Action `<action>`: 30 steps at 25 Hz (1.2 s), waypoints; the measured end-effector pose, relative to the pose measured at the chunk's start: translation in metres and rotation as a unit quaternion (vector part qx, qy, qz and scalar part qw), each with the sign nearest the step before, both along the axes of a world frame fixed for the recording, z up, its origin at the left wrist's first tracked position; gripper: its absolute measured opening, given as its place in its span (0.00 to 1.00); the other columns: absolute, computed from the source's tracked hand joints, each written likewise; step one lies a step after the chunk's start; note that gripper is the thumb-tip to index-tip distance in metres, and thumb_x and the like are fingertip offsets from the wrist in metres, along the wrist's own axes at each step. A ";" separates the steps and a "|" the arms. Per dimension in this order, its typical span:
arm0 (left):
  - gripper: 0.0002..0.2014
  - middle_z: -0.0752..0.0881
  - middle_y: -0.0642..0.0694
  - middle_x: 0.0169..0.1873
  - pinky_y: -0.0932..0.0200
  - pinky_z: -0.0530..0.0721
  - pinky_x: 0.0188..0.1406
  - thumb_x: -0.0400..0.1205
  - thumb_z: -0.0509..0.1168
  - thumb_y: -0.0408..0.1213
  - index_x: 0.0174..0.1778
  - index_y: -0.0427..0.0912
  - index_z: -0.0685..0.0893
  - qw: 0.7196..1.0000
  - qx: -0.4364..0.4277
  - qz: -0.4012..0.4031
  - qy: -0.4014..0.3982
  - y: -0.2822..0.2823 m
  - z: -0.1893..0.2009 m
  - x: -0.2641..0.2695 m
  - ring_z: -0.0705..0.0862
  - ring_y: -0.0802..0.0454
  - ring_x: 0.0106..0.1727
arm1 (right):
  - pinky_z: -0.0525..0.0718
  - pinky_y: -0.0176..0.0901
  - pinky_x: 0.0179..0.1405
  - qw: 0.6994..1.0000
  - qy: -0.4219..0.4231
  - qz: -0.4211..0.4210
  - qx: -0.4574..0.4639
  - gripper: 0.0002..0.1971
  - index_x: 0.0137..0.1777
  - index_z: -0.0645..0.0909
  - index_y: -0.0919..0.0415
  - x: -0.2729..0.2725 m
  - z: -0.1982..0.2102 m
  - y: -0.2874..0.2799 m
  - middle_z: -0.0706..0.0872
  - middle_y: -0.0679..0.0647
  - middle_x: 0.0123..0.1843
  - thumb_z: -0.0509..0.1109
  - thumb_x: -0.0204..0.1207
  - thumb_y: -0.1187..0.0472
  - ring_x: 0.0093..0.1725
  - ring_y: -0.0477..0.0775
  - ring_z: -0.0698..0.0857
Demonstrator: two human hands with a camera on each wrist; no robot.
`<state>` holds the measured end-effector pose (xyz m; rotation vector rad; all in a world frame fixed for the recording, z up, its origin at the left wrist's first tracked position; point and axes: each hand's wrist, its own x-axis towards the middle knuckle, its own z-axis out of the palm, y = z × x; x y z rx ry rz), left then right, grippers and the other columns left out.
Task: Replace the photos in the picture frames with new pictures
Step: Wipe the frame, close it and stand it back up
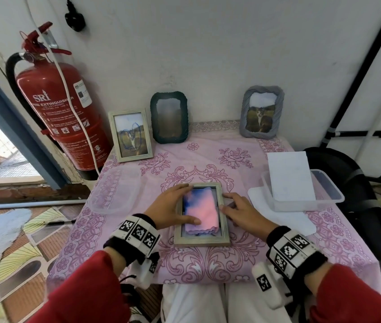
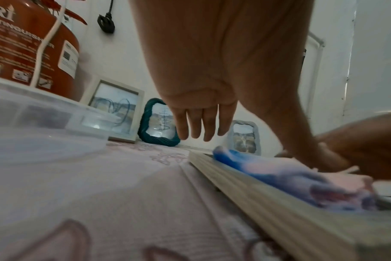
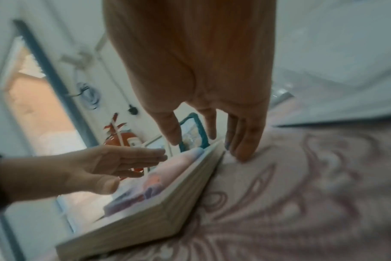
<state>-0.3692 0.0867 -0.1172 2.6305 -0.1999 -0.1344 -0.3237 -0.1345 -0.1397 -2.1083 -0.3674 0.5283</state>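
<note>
A light wooden picture frame [image 1: 224, 220] lies flat at the middle of the table. A folded pink and blue cloth [image 1: 202, 209] lies on its glass. My left hand [image 1: 170, 206] rests along the frame's left side with its fingers straight and its thumb on the cloth. My right hand [image 1: 239, 209] is at the frame's right edge, its straight fingertips touching the frame's edge and the tablecloth. In the left wrist view the frame [image 2: 257, 190] and the cloth [image 2: 279, 171] lie below my left hand [image 2: 199, 123]. The right wrist view shows my right hand [image 3: 212, 127] beside the frame [image 3: 167, 211].
Three frames stand at the back: wooden [image 1: 130, 135], dark green [image 1: 169, 117], grey [image 1: 262, 112]. A clear tub [image 1: 334, 194] with a white sheet [image 1: 292, 176] is on the right and a clear container [image 1: 115, 190] on the left. A red fire extinguisher [image 1: 61, 108] stands off the table's left.
</note>
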 end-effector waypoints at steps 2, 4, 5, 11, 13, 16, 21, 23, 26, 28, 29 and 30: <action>0.58 0.49 0.48 0.83 0.59 0.46 0.80 0.64 0.76 0.60 0.83 0.43 0.49 0.997 0.040 -0.003 0.067 0.011 0.000 -0.002 0.47 0.53 0.84 | 0.68 0.48 0.71 0.985 -0.140 0.036 -0.098 0.28 0.76 0.66 0.57 0.004 0.011 0.007 0.70 0.59 0.66 0.66 0.78 0.51 0.68 0.56 0.69; 0.63 0.41 0.47 0.83 0.59 0.41 0.79 0.63 0.76 0.61 0.82 0.43 0.41 0.990 0.069 -0.023 0.120 0.018 -0.002 -0.004 0.39 0.53 0.83 | 0.66 0.47 0.69 0.943 -0.265 0.124 -0.158 0.29 0.74 0.69 0.54 0.006 0.021 0.022 0.71 0.55 0.67 0.68 0.75 0.47 0.70 0.55 0.68; 0.64 0.39 0.46 0.83 0.58 0.41 0.79 0.63 0.76 0.61 0.82 0.43 0.39 0.988 0.074 -0.029 0.130 0.019 -0.004 -0.004 0.38 0.52 0.83 | 0.65 0.47 0.70 0.921 -0.285 0.189 -0.184 0.30 0.74 0.70 0.53 0.006 0.023 0.030 0.71 0.54 0.69 0.69 0.73 0.44 0.72 0.55 0.68; 0.64 0.40 0.48 0.83 0.56 0.47 0.81 0.62 0.76 0.62 0.82 0.46 0.41 0.990 0.078 -0.036 0.114 0.024 -0.008 -0.004 0.41 0.53 0.83 | 0.71 0.48 0.61 0.855 -0.320 0.310 -0.267 0.22 0.64 0.77 0.54 0.026 0.018 0.051 0.78 0.53 0.64 0.69 0.73 0.45 0.65 0.55 0.75; 0.63 0.41 0.49 0.83 0.53 0.48 0.81 0.62 0.75 0.64 0.82 0.47 0.41 0.988 0.094 -0.041 0.115 0.025 -0.009 -0.004 0.43 0.52 0.83 | 0.75 0.50 0.56 0.857 -0.338 0.288 -0.264 0.13 0.57 0.80 0.56 0.036 0.022 0.053 0.81 0.54 0.58 0.66 0.76 0.52 0.60 0.57 0.77; 0.63 0.40 0.49 0.83 0.52 0.48 0.81 0.62 0.73 0.66 0.82 0.46 0.40 0.986 0.120 -0.049 0.109 0.024 -0.009 -0.004 0.46 0.51 0.83 | 0.76 0.54 0.55 0.861 -0.337 0.268 -0.271 0.09 0.54 0.81 0.58 0.039 0.018 0.059 0.82 0.54 0.55 0.63 0.77 0.59 0.57 0.58 0.78; 0.63 0.39 0.48 0.83 0.44 0.44 0.82 0.62 0.71 0.69 0.83 0.45 0.40 0.978 0.154 -0.070 0.122 0.024 -0.006 0.002 0.42 0.53 0.84 | 0.75 0.53 0.54 0.861 -0.320 0.336 -0.210 0.10 0.36 0.74 0.49 0.024 0.018 0.061 0.79 0.49 0.47 0.65 0.67 0.67 0.52 0.57 0.77; 0.64 0.38 0.49 0.83 0.44 0.43 0.82 0.62 0.70 0.70 0.83 0.45 0.39 0.975 0.167 -0.069 0.131 0.025 -0.005 0.003 0.42 0.53 0.84 | 0.74 0.53 0.53 0.862 -0.312 0.355 -0.182 0.09 0.39 0.80 0.52 0.011 0.017 0.058 0.83 0.51 0.49 0.65 0.66 0.68 0.52 0.57 0.78; 0.65 0.38 0.52 0.82 0.43 0.42 0.82 0.61 0.70 0.72 0.82 0.46 0.38 0.972 0.173 -0.063 0.144 0.025 -0.005 0.003 0.42 0.53 0.84 | 0.71 0.46 0.51 0.845 -0.328 0.378 -0.189 0.10 0.52 0.84 0.56 -0.007 0.013 0.046 0.84 0.50 0.53 0.65 0.73 0.64 0.55 0.54 0.77; 0.64 0.38 0.53 0.82 0.42 0.42 0.82 0.60 0.69 0.72 0.82 0.48 0.39 0.970 0.180 -0.060 0.150 0.025 -0.004 0.003 0.42 0.54 0.84 | 0.68 0.45 0.52 0.826 -0.351 0.391 -0.206 0.10 0.56 0.82 0.55 -0.012 0.015 0.032 0.82 0.49 0.55 0.62 0.78 0.62 0.56 0.52 0.75; 0.64 0.38 0.54 0.82 0.42 0.41 0.82 0.60 0.69 0.72 0.82 0.48 0.39 0.969 0.184 -0.060 0.152 0.025 -0.003 0.003 0.42 0.54 0.83 | 0.68 0.45 0.52 0.811 -0.369 0.398 -0.218 0.11 0.56 0.81 0.55 -0.012 0.017 0.026 0.81 0.49 0.55 0.60 0.80 0.62 0.56 0.53 0.74; 0.64 0.38 0.54 0.82 0.42 0.41 0.82 0.60 0.69 0.72 0.82 0.48 0.40 0.969 0.187 -0.062 0.152 0.025 -0.003 0.003 0.42 0.55 0.83 | 0.68 0.46 0.53 0.796 -0.385 0.403 -0.235 0.11 0.57 0.80 0.55 -0.010 0.020 0.023 0.81 0.49 0.55 0.58 0.80 0.63 0.56 0.53 0.74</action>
